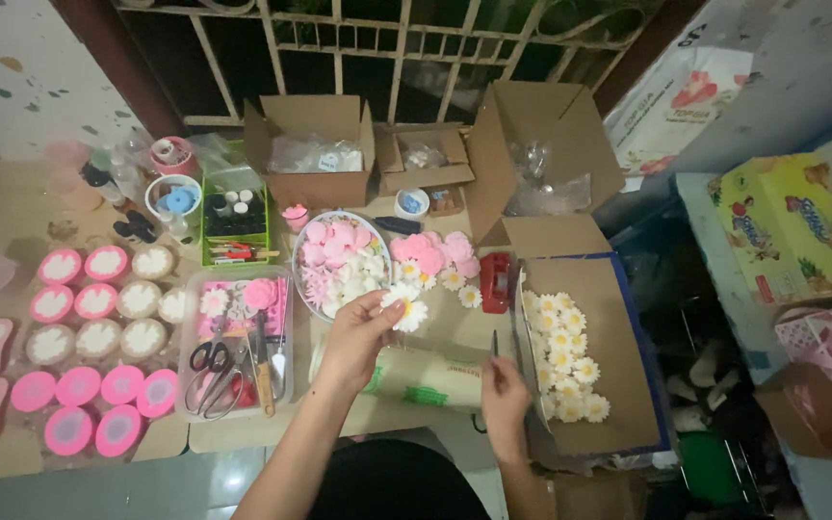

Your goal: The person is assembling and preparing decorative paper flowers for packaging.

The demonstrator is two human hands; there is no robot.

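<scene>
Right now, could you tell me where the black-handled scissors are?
In the head view, the black-handled scissors lie left of centre in the clear plastic tray.

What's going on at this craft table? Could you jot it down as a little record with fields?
Left hand: holds up a white daisy piece in its fingers
Right hand: grips a thin dark tool
Right of hands: open cardboard box with a row of finished daisies
Centre: round bowl of pink and white pieces
Left: pink round moulds; clear tray with scissors
</scene>
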